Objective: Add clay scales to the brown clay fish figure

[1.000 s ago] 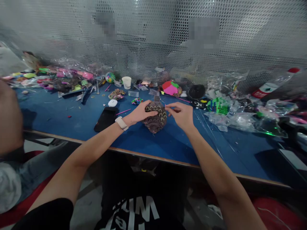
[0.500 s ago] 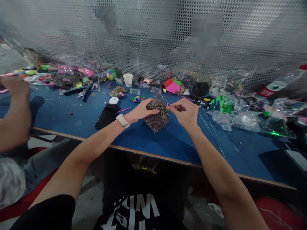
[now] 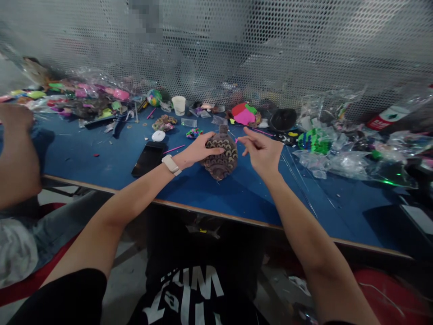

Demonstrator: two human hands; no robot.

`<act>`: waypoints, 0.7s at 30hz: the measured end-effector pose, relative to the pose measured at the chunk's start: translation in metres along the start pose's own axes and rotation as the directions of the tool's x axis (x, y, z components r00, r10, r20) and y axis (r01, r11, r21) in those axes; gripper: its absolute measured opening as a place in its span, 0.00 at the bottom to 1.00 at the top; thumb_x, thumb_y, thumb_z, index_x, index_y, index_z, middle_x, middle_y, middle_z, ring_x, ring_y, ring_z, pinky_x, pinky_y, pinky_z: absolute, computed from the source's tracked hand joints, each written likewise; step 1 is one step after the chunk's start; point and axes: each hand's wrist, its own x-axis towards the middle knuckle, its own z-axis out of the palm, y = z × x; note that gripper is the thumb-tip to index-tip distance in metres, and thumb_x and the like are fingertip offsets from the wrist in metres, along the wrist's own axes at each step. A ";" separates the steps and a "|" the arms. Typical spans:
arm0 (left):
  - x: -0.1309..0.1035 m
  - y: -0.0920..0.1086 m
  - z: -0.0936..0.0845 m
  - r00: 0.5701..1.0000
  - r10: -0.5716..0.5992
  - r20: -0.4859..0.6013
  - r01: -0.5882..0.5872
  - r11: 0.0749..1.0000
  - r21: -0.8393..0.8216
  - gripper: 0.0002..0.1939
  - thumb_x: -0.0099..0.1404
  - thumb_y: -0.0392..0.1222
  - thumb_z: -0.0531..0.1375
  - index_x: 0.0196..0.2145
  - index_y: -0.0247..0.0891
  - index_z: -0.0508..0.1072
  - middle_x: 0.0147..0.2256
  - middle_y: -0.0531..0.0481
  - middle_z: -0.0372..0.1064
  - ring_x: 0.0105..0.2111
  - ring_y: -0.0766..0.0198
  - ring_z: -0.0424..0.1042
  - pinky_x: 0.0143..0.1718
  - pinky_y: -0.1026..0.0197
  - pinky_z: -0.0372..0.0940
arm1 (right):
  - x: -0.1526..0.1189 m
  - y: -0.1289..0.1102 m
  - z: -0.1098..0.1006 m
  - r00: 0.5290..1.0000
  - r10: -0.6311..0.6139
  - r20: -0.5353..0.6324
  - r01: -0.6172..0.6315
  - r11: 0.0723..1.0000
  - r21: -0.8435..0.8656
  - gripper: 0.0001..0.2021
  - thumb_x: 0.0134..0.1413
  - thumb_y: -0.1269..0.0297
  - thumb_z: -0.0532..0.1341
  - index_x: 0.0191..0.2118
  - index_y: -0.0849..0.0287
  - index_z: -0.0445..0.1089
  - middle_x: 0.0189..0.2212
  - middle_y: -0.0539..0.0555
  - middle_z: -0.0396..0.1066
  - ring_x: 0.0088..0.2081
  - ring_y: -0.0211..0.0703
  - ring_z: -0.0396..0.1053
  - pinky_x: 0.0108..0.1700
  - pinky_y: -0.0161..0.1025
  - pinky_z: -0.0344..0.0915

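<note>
A rounded grey-brown piece with rows of scale-like arcs and a short neck is tilted above the blue table. My left hand grips it from the left, thumb across its front. Just right of the piece is my right hand, its index finger raised and apart from the thumb. A small pink bit shows between the piece and the right fingertips; whether the fingers touch it is hard to tell.
On the blue table lie a black phone, a white oval lump and a pink stick. Behind stand a white cup and a black bowl. Plastic bags lie right; another person's arm is left.
My right index finger has lifted away from the thumb, where the fingers were pinched at the piece's edge. My left hand keeps its hold. The whole view has shifted slightly.
</note>
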 end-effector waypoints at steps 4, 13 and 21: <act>0.001 -0.001 0.001 1.000 0.006 -0.017 -0.006 1.000 0.003 0.32 0.61 0.57 0.77 0.56 0.37 0.77 0.60 0.36 0.80 0.61 0.43 0.78 0.63 0.43 0.74 | 0.003 0.002 0.006 0.994 0.083 -0.071 -0.070 0.983 0.167 0.21 0.57 0.39 0.79 0.44 0.49 0.84 0.36 0.52 0.87 0.21 0.43 0.76 0.24 0.45 0.74; 0.000 0.001 0.001 1.000 -0.001 -0.030 0.001 1.000 0.009 0.30 0.63 0.56 0.75 0.56 0.36 0.77 0.60 0.36 0.79 0.62 0.42 0.77 0.65 0.42 0.73 | 0.005 -0.005 0.003 0.990 0.131 -0.059 -0.119 0.978 0.173 0.30 0.63 0.26 0.69 0.36 0.52 0.79 0.29 0.53 0.84 0.14 0.36 0.65 0.17 0.40 0.63; -0.001 0.000 0.002 1.000 -0.020 -0.023 0.020 1.000 -0.005 0.32 0.64 0.57 0.76 0.58 0.38 0.77 0.61 0.36 0.78 0.64 0.41 0.76 0.67 0.41 0.73 | 0.005 -0.004 0.004 0.993 0.106 -0.055 -0.099 0.989 0.113 0.32 0.62 0.23 0.68 0.35 0.52 0.77 0.28 0.53 0.83 0.15 0.37 0.68 0.19 0.40 0.66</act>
